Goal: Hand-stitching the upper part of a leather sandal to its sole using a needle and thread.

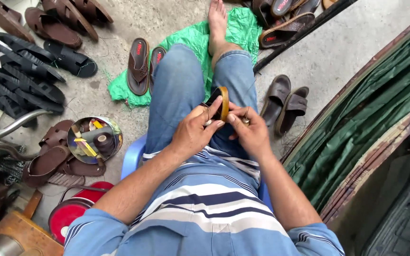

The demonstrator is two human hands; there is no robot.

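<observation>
Striped shirt (205,208) below; left hand (193,132) clamps the sandal (221,102), right hand (252,132) pinches a needle (246,121) beside it. Keep thread taut, sole steady.

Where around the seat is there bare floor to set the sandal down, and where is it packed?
Bare concrete lies right of the brown sandal pair, up to the green tarp, and between the black sandals and green sheet. Crowded: left of the stool, around the round tin.
</observation>
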